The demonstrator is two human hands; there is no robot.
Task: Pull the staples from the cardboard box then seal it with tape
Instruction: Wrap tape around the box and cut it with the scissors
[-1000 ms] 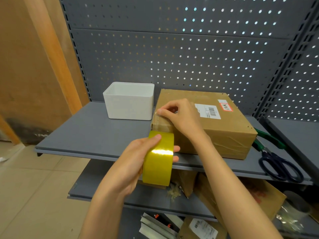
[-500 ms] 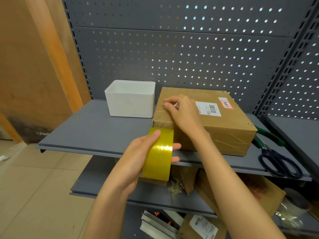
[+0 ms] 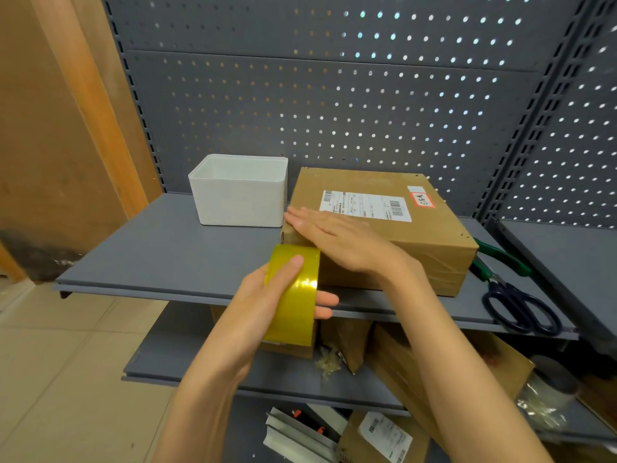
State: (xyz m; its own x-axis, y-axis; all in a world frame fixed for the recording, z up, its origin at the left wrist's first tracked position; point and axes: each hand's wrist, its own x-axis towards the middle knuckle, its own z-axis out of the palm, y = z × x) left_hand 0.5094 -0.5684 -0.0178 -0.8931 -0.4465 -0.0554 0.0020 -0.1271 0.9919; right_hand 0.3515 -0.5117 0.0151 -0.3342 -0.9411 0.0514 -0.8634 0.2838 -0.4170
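The box (image 3: 384,225) is a flat brown cardboard carton, closed, lying on the grey upper shelf with one corner turned toward the camera. Its top carries a white shipping label with barcodes, and at about 1 o'clock from that a small red-edged sticker with handwriting. Small dark marks dot the top edges — staples or holes, too small to tell. Clear tape wrinkles across its front right face.

The tape (image 3: 293,295) is a wide yellow-gold glossy roll, held upright on edge at about 7 o'clock from the box's near left corner — its top edge just at that corner, whether touching is unclear.
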